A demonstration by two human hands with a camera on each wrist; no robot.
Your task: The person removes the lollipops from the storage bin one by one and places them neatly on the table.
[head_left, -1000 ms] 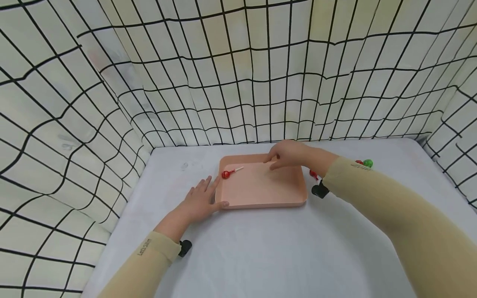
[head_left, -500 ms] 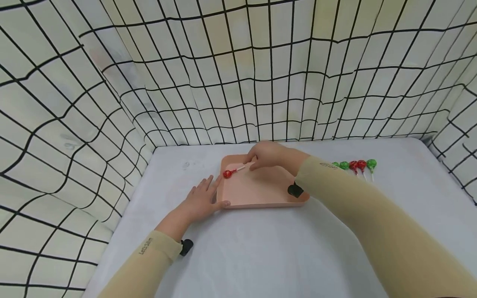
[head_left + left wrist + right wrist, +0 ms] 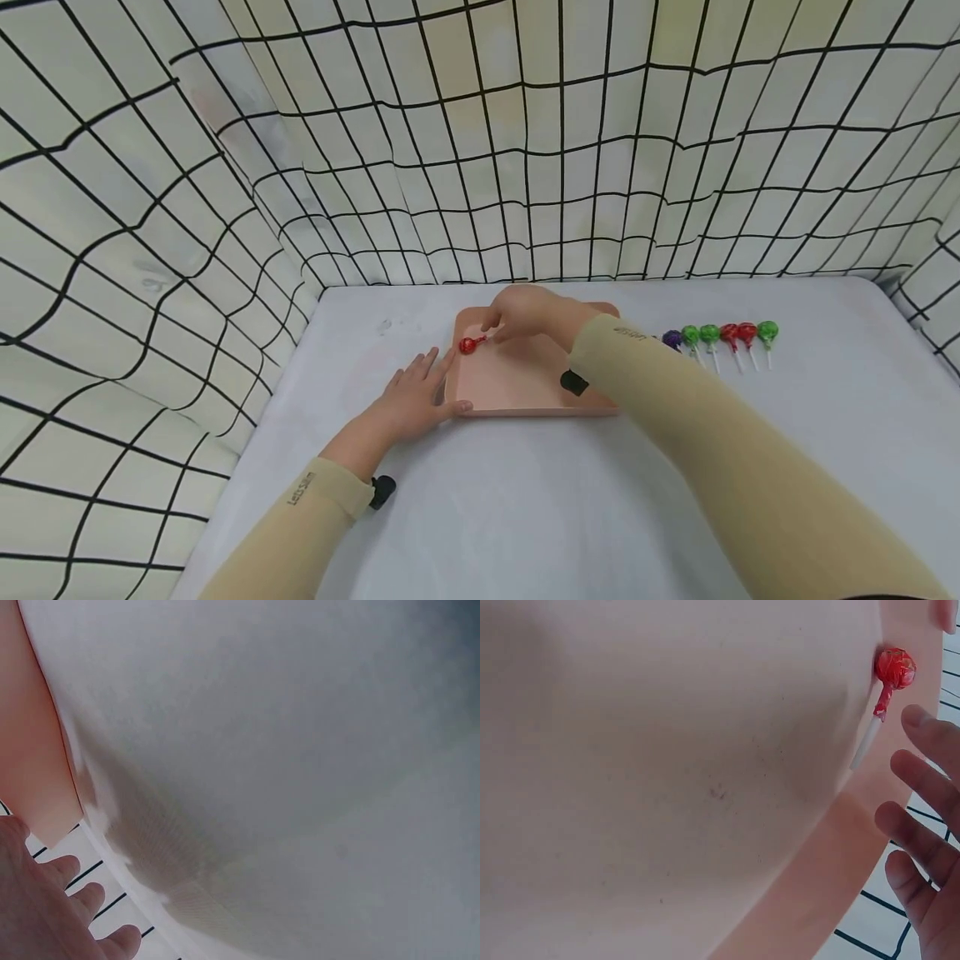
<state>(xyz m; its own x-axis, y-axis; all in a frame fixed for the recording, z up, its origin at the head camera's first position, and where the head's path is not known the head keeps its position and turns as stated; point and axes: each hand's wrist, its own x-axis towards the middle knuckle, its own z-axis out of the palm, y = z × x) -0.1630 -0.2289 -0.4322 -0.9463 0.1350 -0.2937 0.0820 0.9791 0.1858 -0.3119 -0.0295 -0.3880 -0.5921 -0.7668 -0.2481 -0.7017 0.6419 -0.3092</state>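
A shallow pink tray (image 3: 510, 383) lies on the white-covered table. In its far left part is a lollipop (image 3: 468, 345) in a red wrapper. My right hand (image 3: 528, 312) is over the tray, fingertips bent down beside the stick, which the head view partly hides. The right wrist view shows the whole lollipop (image 3: 896, 667) lying against the tray wall, with the right-hand fingers (image 3: 911, 761) spread close by and apart from it. At the tray's left edge rests my left hand (image 3: 411, 404), its fingers spread and the thumb at the near left corner.
Right of the tray lies a row of several lollipops, among them a purple one (image 3: 672, 339), a red one (image 3: 746, 332) and a green one (image 3: 767, 330). My right sleeve (image 3: 697, 417) covers the row's left end. Black-gridded white walls (image 3: 540, 192) enclose the table.
My right hand has moved left across the tray to the red lollipop, uncovering more of the row on the right. The left hand stays at the tray's edge. The head view has shifted slightly.
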